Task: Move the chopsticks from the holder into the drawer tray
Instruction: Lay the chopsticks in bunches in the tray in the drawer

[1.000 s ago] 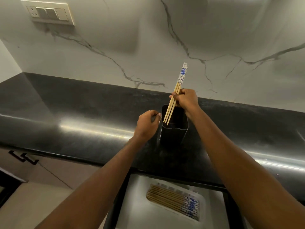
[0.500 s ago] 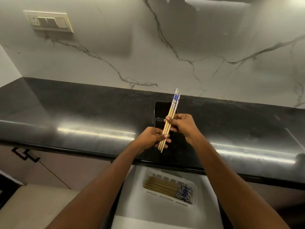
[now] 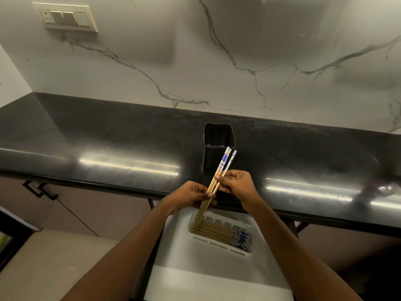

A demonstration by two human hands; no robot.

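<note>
Both hands are closed on one small bundle of chopsticks [image 3: 221,165], held in the air over the front edge of the black table [image 3: 108,137]. The left hand [image 3: 191,195] pinches the plain wooden lower part between thumb and fingers. The right hand [image 3: 235,183] grips just above it, with its thumb lying across the sticks. The two hands sit close together, almost touching. The bundle is tilted: its blue-and-white patterned ends point up and to the right, and its bare tips point down and to the left. The patterned ends are slightly fanned apart.

Behind the bundle, the black square holder [image 3: 218,146] stands upright on the table, well clear of both hands, and no sticks show above its rim. Below the table edge a white drawer [image 3: 173,279] is pulled out. Inside it lies the white tray [image 3: 217,246], which holds a row of chopsticks [image 3: 217,232] lying flat side by side, patterned ends to the right. The tips of the held bundle hang near the tray's far left corner, and whether they touch it cannot be told.

A white marble wall [image 3: 238,61] with grey veins rises behind the table and carries a switch plate [image 3: 67,18] at upper left. Dark cabinet handles [image 3: 41,190] show under the table on the left.
</note>
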